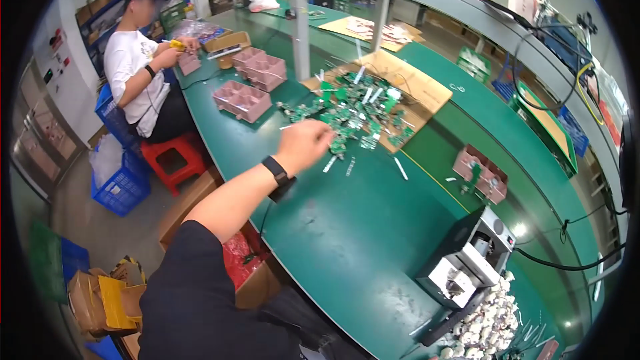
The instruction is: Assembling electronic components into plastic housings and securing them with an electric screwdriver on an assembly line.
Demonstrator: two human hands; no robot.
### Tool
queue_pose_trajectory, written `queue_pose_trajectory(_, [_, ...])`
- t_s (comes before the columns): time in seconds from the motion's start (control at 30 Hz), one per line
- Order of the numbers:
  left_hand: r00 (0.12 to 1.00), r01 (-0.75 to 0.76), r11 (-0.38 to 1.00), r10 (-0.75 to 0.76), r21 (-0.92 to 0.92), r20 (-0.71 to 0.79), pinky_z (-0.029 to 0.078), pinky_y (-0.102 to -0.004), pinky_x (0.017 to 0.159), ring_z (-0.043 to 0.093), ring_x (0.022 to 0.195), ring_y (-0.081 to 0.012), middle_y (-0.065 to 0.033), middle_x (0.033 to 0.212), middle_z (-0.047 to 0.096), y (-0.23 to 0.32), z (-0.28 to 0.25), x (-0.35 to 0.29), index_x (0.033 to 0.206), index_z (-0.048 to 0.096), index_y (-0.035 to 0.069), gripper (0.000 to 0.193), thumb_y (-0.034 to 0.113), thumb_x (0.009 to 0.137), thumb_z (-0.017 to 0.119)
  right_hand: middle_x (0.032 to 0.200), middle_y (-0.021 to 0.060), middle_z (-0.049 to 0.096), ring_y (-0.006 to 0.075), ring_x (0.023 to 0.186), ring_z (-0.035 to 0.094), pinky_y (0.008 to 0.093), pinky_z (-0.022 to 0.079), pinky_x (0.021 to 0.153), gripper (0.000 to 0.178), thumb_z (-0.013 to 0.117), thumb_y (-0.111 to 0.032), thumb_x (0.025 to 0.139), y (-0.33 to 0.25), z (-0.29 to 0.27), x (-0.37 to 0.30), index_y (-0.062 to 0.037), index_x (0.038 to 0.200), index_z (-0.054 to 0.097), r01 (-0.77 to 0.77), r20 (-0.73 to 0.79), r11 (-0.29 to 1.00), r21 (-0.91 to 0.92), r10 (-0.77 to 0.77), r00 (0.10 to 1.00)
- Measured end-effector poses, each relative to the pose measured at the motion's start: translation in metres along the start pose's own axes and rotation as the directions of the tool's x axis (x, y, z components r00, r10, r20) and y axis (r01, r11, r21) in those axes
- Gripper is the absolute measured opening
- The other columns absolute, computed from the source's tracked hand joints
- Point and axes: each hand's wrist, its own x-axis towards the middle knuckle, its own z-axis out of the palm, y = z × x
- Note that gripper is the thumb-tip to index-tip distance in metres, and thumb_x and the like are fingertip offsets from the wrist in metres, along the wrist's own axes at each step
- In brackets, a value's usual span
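Observation:
My left hand [305, 147] reaches over the green bench to the near edge of a heap of small green circuit boards [350, 110]. A dark watch [276, 170] is on its wrist. The fingers curl in at the boards, and whatever they may hold is hidden. White strips [400, 168] lie among the boards and on the bench beside them. Part of the heap rests on a flat cardboard sheet [430, 97]. My right hand is out of view.
Pink divided trays [241, 101] stand beyond my hand; another pink tray [481, 172] holds boards at right. A grey machine [472, 253] sits near a pile of white parts [490, 320]. A co-worker [137, 60] sits far left. A metal post [301, 33] rises from the bench.

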Motion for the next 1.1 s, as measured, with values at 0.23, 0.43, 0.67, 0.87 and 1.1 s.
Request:
queue_pose_trajectory(0.23, [0.943,0.324,0.783,-0.221,0.531,-0.251,0.051,-0.0496,0.097,0.063,0.115,-0.0395,-0.0212,0.121,0.067,-0.257,-0.054,-0.017,0.120,0.071,0.006,0.037,0.037,0.099,0.066,0.071,0.0169,0.066,0.0390,0.065,0.066,0.0488,0.050,0.060,0.030,0.071,-0.028,0.099,0.053,0.019,0.006,-0.0046,0.085,0.060,0.089,-0.034,0.995,0.034,-0.088,0.996])
queue_pose_trajectory(0.43, [0.914,0.317,0.746,-0.404,0.586,0.021,0.049,-0.0510,0.102,0.062,0.119,-0.0392,-0.0206,0.121,0.068,-0.280,-0.076,-0.012,0.122,0.073,0.010,0.044,0.046,0.101,0.059,0.078,0.0198,0.069,0.0399,0.069,0.068,0.0494,0.052,0.063,0.026,0.071,-0.026,0.099,0.008,0.007,-0.007,-0.0034,0.092,0.063,-0.016,-0.095,0.998,-0.063,0.010,0.995])
queue_pose_trajectory(0.67, [0.952,0.222,0.948,-0.262,0.229,0.161,0.046,-0.0487,0.106,0.060,0.121,-0.0399,-0.0196,0.119,0.067,-0.217,-0.102,-0.055,0.113,0.078,0.012,0.041,0.049,0.099,0.065,0.079,0.0202,0.069,0.0368,0.071,0.069,0.0478,0.054,0.066,0.023,0.070,-0.024,0.100,-0.016,0.002,-0.008,-0.0031,0.093,0.063,0.026,-0.115,0.999,-0.021,-0.028,0.993])
queue_pose_trajectory(0.87, [0.999,-0.020,0.982,0.010,0.189,0.053,0.046,-0.0482,0.106,0.063,0.113,-0.0379,-0.0136,0.111,0.069,-0.104,-0.110,-0.123,0.106,0.079,0.011,0.031,0.036,0.087,0.082,0.075,0.0183,0.065,0.0389,0.065,0.063,0.0485,0.050,0.062,0.021,0.069,-0.023,0.100,-0.006,0.002,-0.014,-0.0033,0.093,0.064,0.065,-0.056,0.994,0.088,-0.060,0.997])
queue_pose_trajectory(1.1, [0.994,-0.056,0.998,0.053,0.037,0.091,0.049,-0.0459,0.097,0.065,0.106,-0.0347,-0.0115,0.111,0.069,0.011,-0.084,-0.166,0.095,0.080,0.010,0.024,0.025,0.078,0.088,0.065,0.0020,0.042,0.0107,0.057,0.037,0.0314,0.029,0.050,0.027,0.068,-0.012,0.102,0.055,0.036,-0.026,-0.0025,0.085,0.049,0.110,-0.118,0.953,0.283,-0.080,0.990])
